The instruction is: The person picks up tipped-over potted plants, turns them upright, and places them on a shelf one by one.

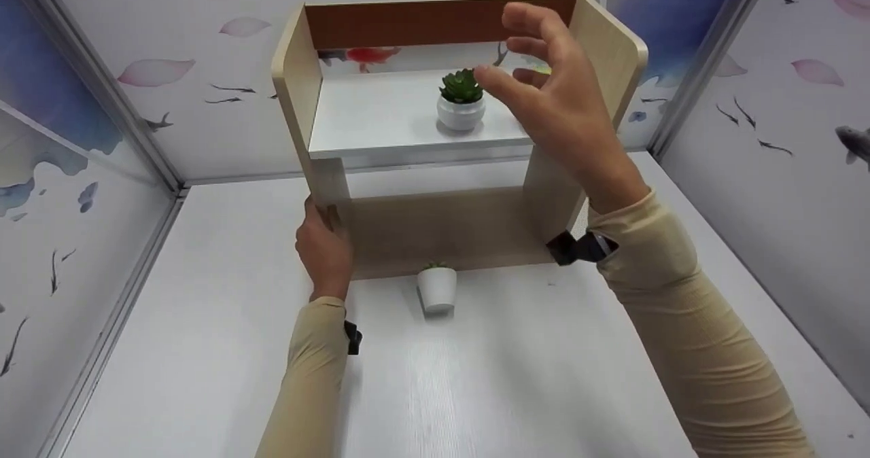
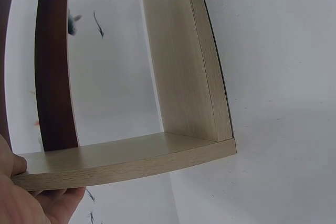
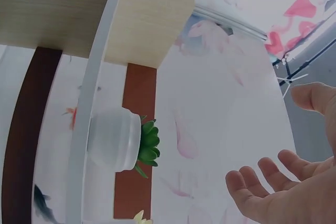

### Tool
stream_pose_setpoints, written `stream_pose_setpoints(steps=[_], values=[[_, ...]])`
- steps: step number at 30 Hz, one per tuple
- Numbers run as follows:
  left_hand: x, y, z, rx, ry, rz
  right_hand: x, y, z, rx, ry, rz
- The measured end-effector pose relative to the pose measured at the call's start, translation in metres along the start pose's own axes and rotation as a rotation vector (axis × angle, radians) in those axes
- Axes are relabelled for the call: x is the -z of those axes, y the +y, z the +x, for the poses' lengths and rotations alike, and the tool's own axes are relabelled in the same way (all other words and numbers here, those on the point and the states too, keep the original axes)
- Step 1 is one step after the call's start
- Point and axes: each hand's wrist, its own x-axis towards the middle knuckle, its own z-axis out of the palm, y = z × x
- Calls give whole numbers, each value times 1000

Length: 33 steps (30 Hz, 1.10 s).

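Note:
A small wooden shelf unit with pale side panels and a white upper board stands on the table. My left hand grips the edge of its left side panel, thumb on one face and fingers on the other. On the upper board sits a green succulent in a round white pot. My right hand hovers just right of this plant with parted, slightly bent fingers, holding nothing. Something yellowish, perhaps a plant, shows beyond the pot in the right wrist view, mostly hidden.
In front of the unit's bottom board a second white pot with a little greenery stands on the white table. Brown back strips span the unit. Printed walls enclose the table at back and sides.

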Motion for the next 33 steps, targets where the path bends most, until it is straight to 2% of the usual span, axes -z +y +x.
stream_pose_setpoints(steps=[7, 12, 26, 33], values=[[1, -2, 0, -8, 1, 4, 0, 12, -27, 8, 5, 57], [1, -4, 0, -16, 5, 1, -5, 26, -43, -5, -9, 58], [1, -3, 0, 0, -28, -8, -18, 56, -63, -70, -63, 14], [1, -4, 1, 7, -28, -9, -27, 75, -76, -94, -86, 32]])
